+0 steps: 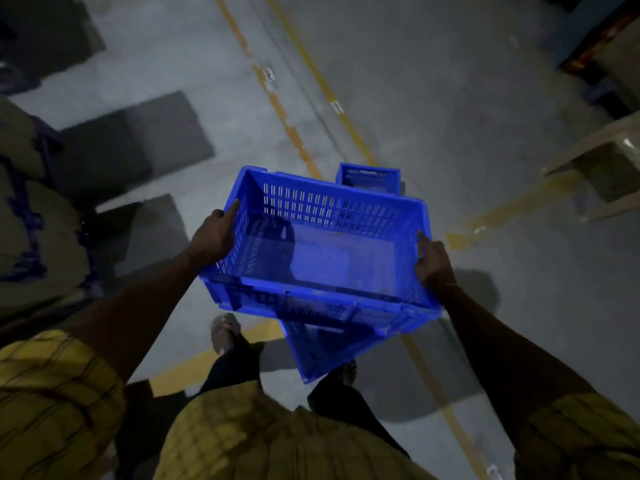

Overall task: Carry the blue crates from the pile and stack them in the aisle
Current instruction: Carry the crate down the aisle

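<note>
I hold an empty blue slatted crate (322, 251) in front of my waist, above the floor. My left hand (216, 233) grips its left short rim and my right hand (431, 259) grips its right short rim. Beneath the held crate another blue crate (325, 355) shows, partly hidden, near my feet. A further blue crate (369, 178) sits on the floor just beyond the held one.
Yellow lines (287, 123) run along the grey concrete floor. Dark pallets or mats (138, 140) lie at the left beside bagged goods (31, 237). A wooden pallet (602, 161) stands at the right. Dark shelving fills the top right corner.
</note>
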Tool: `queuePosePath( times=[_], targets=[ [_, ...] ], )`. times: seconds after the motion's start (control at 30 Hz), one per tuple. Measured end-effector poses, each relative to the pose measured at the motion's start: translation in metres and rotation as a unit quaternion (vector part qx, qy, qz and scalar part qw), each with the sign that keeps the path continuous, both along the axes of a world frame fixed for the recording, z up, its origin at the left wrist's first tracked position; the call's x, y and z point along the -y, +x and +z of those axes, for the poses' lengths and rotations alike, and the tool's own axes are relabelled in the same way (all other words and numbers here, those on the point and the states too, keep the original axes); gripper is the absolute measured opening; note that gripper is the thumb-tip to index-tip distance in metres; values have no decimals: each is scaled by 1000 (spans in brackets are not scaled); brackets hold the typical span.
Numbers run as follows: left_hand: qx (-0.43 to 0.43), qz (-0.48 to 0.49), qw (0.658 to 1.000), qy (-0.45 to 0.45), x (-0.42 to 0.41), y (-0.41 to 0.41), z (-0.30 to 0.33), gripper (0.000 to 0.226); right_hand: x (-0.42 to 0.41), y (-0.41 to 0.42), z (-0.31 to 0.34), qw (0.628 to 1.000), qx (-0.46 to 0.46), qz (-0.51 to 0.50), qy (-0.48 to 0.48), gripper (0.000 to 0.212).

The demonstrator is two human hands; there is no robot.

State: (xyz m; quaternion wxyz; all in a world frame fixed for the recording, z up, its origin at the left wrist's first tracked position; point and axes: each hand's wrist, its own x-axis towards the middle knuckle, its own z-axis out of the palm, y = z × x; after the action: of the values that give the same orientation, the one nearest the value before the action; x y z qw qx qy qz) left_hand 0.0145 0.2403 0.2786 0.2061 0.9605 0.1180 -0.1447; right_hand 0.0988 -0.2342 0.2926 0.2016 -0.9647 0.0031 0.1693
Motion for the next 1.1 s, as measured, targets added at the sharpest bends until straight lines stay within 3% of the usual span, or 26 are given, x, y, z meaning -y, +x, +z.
queuePosePath(
  times=[0.3, 0.47, 0.6, 1.1],
  targets=[
    [64, 9, 998, 19, -173, -30, 28, 60, -177, 9, 24, 988, 131, 69, 38, 59],
    [70, 51, 996, -11, -290, -31, 24, 70, -281, 26, 31, 987, 135, 73, 38, 66],
    [108, 75, 990, -41, -333, -32, 62, 61, -345, 39, 46, 989, 127, 68, 17, 61],
    [140, 115, 983, -24, -452, 45, 68, 65, -480, 176, 77, 987, 122, 98, 46, 64]
  ],
)
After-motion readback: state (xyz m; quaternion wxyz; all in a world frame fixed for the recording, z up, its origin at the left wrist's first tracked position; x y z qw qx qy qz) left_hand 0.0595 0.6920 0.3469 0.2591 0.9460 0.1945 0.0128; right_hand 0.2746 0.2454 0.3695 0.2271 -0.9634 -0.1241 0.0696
